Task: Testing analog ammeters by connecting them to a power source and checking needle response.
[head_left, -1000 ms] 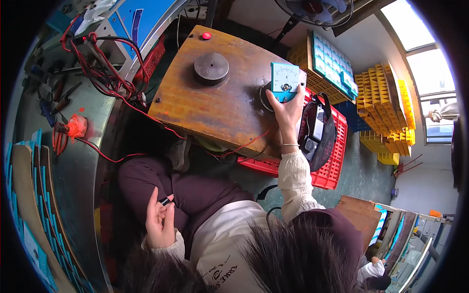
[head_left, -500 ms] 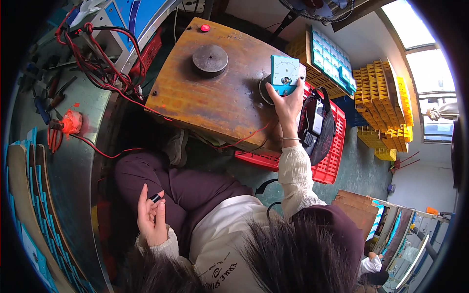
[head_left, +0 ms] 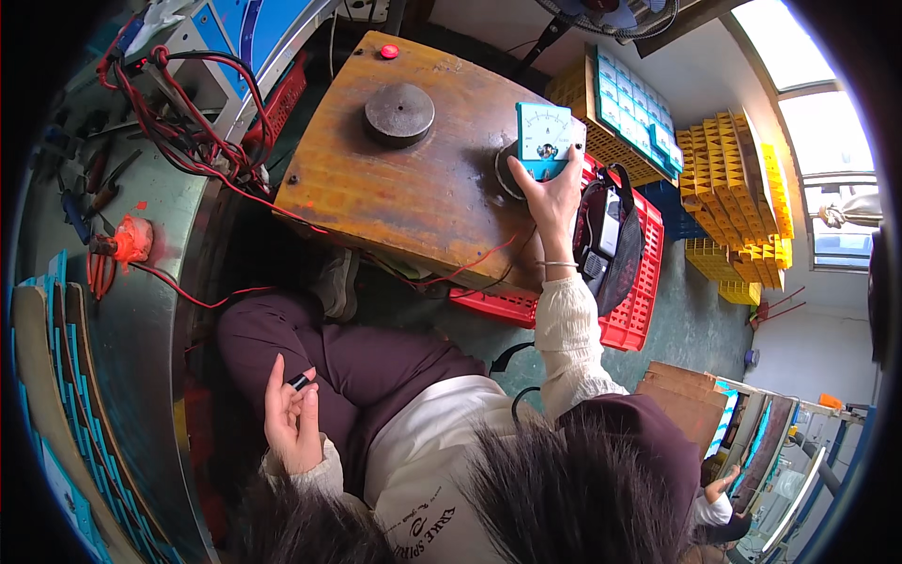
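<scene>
My right hand (head_left: 554, 202) grips a square teal analog meter (head_left: 544, 127) with a pale scale face, thumb and fingers at opposite sides of its lower part. The meter is over a dark round base (head_left: 511, 188), partly hidden, at the right end of a worn wooden bench (head_left: 420, 223). A metal disc (head_left: 398, 111) and a red button (head_left: 389, 52) are on the bench. My left hand (head_left: 291, 419) is raised over my left thigh, fingers curled, holding a small black cylinder (head_left: 300, 381) at the fingertips.
Left: steel worktop (head_left: 174, 244) with tools, cables, orange-coated object (head_left: 133, 242) and standing boards (head_left: 36, 362). Right: red crate (head_left: 641, 282) with black bag (head_left: 620, 263), yellow trays (head_left: 723, 179) and boxed meters (head_left: 629, 103). A fan (head_left: 620, 14) stands behind. A co-worker's hand (head_left: 722, 484) shows lower right.
The whole view has shifted slightly, so the bench appears higher. My hands keep their grips, the left a little further left in view. The co-worker's hand at lower right has moved.
</scene>
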